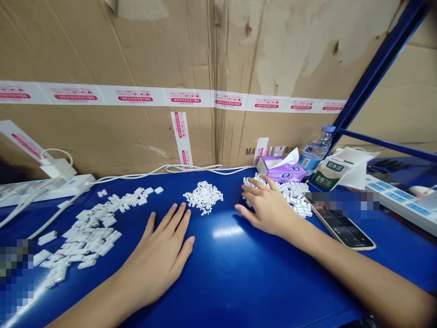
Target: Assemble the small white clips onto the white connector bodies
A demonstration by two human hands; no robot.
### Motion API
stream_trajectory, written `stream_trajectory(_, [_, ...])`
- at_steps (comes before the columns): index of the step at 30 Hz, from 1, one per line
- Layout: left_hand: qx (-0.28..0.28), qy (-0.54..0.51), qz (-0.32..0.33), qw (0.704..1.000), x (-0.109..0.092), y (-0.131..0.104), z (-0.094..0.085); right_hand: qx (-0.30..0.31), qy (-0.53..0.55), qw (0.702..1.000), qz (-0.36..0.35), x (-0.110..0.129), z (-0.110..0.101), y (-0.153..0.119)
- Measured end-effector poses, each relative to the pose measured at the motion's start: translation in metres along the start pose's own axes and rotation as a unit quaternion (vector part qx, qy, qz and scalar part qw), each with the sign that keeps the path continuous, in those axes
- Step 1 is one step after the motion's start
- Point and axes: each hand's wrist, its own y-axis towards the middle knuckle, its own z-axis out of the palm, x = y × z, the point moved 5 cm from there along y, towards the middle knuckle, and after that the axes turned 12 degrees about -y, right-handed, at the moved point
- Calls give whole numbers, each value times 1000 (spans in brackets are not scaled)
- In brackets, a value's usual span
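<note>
My left hand [160,257] lies flat on the blue table [225,282] with its fingers spread and holds nothing. To its left is a long scattered heap of flat white plastic pieces [92,232]. Beyond its fingertips, at the middle, sits a small pile of tiny white parts [204,197]. My right hand [264,205], fingers apart, rests on the near left side of a pile of small white pieces [295,193] and covers part of it. Nothing is gripped in it.
Behind the right pile stand a purple tissue pack [282,171] and a plastic bottle [316,148]. A carton [329,173], a phone [344,225] and a power strip [403,202] lie right. Another power strip [82,182] with white cables is left. Cardboard [136,132] walls the back.
</note>
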Motion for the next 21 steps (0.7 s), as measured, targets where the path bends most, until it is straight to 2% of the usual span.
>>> stream_trajectory(5, [2, -1, -1, 1000, -1, 1, -1, 2, -9, 1000, 12, 1, 1, -1])
stream_trajectory(8, [2, -9, -3, 1000, -3, 0, -3, 10, 55, 998, 1, 17, -2, -4])
stream_trajectory(12, [-7, -15, 4, 1000, -5, -1, -4, 58, 154, 986, -33, 49, -8, -11])
stream_trajectory(15, [-16, -16, 8, 1000, -6, -2, -3, 97, 187, 977, -40, 68, -10, -15])
stream_trajectory(21, [-11, -16, 5, 1000, -6, -3, -2, 143, 184, 972, -18, 80, -1, -18])
